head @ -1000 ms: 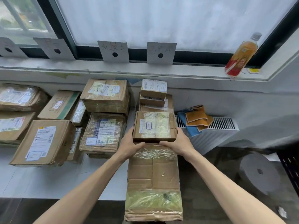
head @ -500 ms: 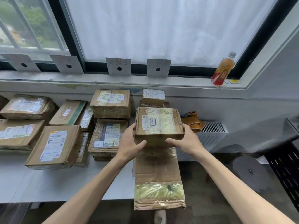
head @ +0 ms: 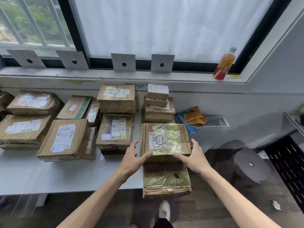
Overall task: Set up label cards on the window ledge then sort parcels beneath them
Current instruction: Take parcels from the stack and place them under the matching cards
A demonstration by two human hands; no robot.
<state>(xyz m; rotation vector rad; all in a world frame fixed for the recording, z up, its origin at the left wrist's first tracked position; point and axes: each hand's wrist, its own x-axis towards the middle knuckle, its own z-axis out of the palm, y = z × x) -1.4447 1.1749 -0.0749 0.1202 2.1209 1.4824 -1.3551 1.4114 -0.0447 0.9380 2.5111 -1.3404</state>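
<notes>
Two thumbs touching taped parcel (head: 165,140), left hand (head: 131,159), right hand (head: 192,157) fingers spread

Both hands, L (head: 131,160) & R (head: 194,157), thumbs touching taped parcel (head: 165,140) atop longer box (head: 166,180).

Frosted window (head: 164,27), grey wall (head: 271,89)

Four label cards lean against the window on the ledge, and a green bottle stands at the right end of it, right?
Not quite: the head view shows the bottle is orange with a red label, not green. The four label cards and its place on the ledge are right.
</notes>
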